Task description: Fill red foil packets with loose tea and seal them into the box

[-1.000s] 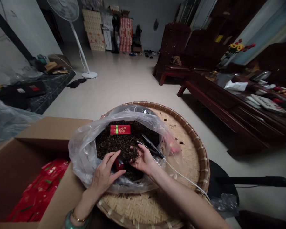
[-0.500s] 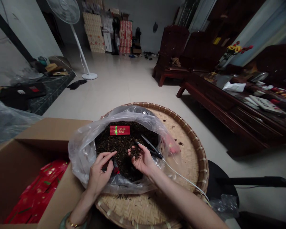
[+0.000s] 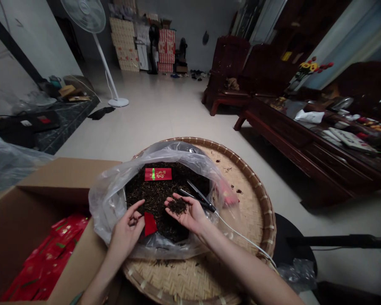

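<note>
My right hand (image 3: 190,215), palm up with fingers slightly curled, cradles a small heap of dark tea leaves (image 3: 177,206) over the large clear plastic bag (image 3: 106,203). Just left of it, my left hand (image 3: 128,226) pinches a small red packet (image 3: 150,223) between thumb and fingers; its index finger points outward. Loose tea (image 3: 155,190) fills the bag. On top of the tea lies a red packet with a green band and gold print (image 3: 158,174). A black hair straightener (image 3: 198,197) with a white cord rests slightly parted at the bag's right side.
A round woven bamboo tray (image 3: 254,203) holds the bag and some scattered leaves. At the left stands an open cardboard box (image 3: 79,262) with many red packets (image 3: 51,258). A white fan (image 3: 109,76) stands farther off; a dark wooden table (image 3: 292,140) is at the right.
My left hand has drawn back slightly left and turned, so the red packet shows more fully. My right hand has moved a little left and its palm has opened flatter under the tea.
</note>
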Demonstrator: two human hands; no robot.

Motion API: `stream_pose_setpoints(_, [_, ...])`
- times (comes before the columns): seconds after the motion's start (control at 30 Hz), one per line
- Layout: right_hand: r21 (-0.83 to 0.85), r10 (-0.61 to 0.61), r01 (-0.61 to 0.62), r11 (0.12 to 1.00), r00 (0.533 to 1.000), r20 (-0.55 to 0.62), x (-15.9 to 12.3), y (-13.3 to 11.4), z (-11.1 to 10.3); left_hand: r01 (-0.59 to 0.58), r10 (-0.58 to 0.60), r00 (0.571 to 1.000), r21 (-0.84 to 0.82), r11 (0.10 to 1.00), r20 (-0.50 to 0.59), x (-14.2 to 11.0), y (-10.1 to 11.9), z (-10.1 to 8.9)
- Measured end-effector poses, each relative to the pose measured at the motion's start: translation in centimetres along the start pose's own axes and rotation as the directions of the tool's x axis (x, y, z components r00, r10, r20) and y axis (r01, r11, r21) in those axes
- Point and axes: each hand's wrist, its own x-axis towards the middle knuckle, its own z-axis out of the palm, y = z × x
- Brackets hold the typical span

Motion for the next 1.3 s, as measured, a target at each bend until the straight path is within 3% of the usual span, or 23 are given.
stream_pose_setpoints(0.17, [0.041, -0.019, 0.020, 0.999, 1.000, -0.014, -0.1, -0.3, -0.4, 0.002, 0.002, 0.999, -0.075, 0.997, 0.050, 0.3, 0.0, 0.8])
stream_pose_setpoints(0.33, [-0.023, -0.018, 0.018, 1.000, 1.000, 0.026, -1.3, -1.1, 0.1, -0.011, 0.018, 0.995, -0.064, 0.998, 0.103, 1.0, 0.7, 2.6])
stream_pose_setpoints(0.6, [-0.316, 0.057, 0.008, 0.949, 0.979, 0.195, -5.3, -2.6, 3.6, -0.212, 0.179, 0.971, 0.225, 0.951, 0.155, 2.4, 1.3, 4.7])
stream_pose_setpoints(0.93, [-0.624, 0.118, 0.047, 0.780, 0.968, 0.221, -4.3, -2.4, 4.0, -0.213, 0.174, 0.962, 0.179, 0.961, 0.210, 2.3, 0.8, 4.2])
stream_pose_setpoints(1.0, [-0.723, 0.084, 0.096, 0.684, 0.974, 0.209, -4.3, -2.4, 4.4, -0.232, 0.181, 0.958, 0.227, 0.946, 0.222, 2.2, 1.0, 4.0])
stream_pose_setpoints(1.07, [-0.834, 0.034, 0.171, 0.525, 0.975, 0.221, -4.5, -2.4, 4.7, -0.262, 0.201, 0.954, 0.291, 0.920, 0.224, 2.0, 1.3, 4.0])
stream_pose_setpoints(1.17, [-0.944, -0.043, 0.285, 0.170, 0.959, 0.281, -4.7, -2.5, 4.9, -0.292, 0.222, 0.948, 0.350, 0.890, 0.227, 1.8, 1.8, 4.2])
stream_pose_setpoints(1.23, [-0.944, -0.086, 0.321, -0.077, 0.941, 0.327, -4.7, -2.6, 4.9, -0.295, 0.220, 0.947, 0.357, 0.887, 0.236, 1.7, 2.0, 4.3])
stream_pose_setpoints(1.3, [-0.908, -0.119, 0.323, -0.266, 0.924, 0.364, -4.5, -2.5, 4.8, -0.279, 0.203, 0.949, 0.342, 0.897, 0.241, 1.6, 2.1, 4.4])
